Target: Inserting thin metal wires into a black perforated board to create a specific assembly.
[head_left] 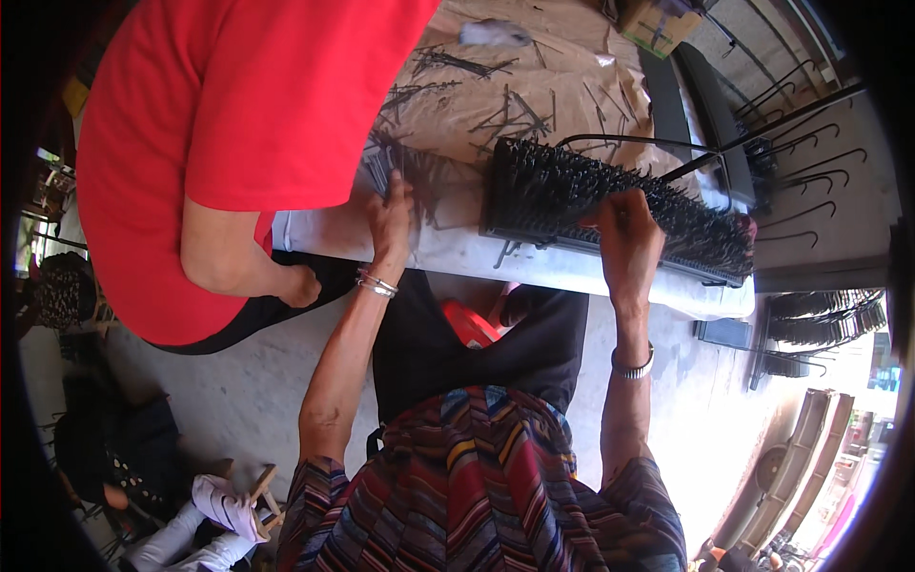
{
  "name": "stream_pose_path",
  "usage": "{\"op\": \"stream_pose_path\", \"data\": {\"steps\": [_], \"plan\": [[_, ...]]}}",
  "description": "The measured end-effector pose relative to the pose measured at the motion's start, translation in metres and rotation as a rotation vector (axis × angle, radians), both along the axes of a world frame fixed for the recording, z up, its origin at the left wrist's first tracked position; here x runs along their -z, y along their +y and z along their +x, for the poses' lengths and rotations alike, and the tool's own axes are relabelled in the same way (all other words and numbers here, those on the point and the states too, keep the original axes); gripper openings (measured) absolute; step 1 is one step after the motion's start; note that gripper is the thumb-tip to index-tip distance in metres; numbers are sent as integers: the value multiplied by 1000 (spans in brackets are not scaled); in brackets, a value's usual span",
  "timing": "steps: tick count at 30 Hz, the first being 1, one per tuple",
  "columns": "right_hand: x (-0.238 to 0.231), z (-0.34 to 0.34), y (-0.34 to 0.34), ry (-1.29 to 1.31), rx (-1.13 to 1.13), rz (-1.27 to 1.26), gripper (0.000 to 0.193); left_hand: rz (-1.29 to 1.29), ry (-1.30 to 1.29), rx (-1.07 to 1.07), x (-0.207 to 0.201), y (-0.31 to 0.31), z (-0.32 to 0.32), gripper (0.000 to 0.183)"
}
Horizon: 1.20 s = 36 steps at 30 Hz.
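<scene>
My left hand (391,221) is closed around a small bundle of thin dark strips (383,164) at the table's near edge. To the right, my right hand (631,243) is pinched, its fingertips at the front of a long black rack (496,205). Anything between those fingertips is too small or hidden to make out. Upright black pieces (572,181) are packed densely in rows along the rack. More loose dark strips (515,116) lie scattered on the brown sheet (581,67) covering the table.
A person in a red shirt (257,114) sits close on my left, one forearm near the table edge. A black metal rod frame (705,157) extends over the rack toward hooks (810,176) at the right. A cardboard box (658,27) stands at the far right.
</scene>
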State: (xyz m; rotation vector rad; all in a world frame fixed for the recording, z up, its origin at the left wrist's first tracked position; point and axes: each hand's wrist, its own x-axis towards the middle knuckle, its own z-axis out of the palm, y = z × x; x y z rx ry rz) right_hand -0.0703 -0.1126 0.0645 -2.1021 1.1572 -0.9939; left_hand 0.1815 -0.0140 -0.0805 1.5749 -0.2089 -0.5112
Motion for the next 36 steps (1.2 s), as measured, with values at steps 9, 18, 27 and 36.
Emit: {"op": "stream_pose_path", "data": {"steps": [9, 18, 27, 36], "plan": [[-1, 3, -4, 1, -45, 19, 3, -312, 777, 256, -28, 18, -43, 29], [-2, 7, -17, 1, -221, -6, 3, -403, 920, 394, -49, 34, -99, 32], [-6, 6, -18, 94, -319, -84, 3, -428, 985, 472, -51, 39, -124, 30], [0, 4, -21, 150, -263, -119, 5, -425, 1001, 479, -56, 42, -133, 31]]}}
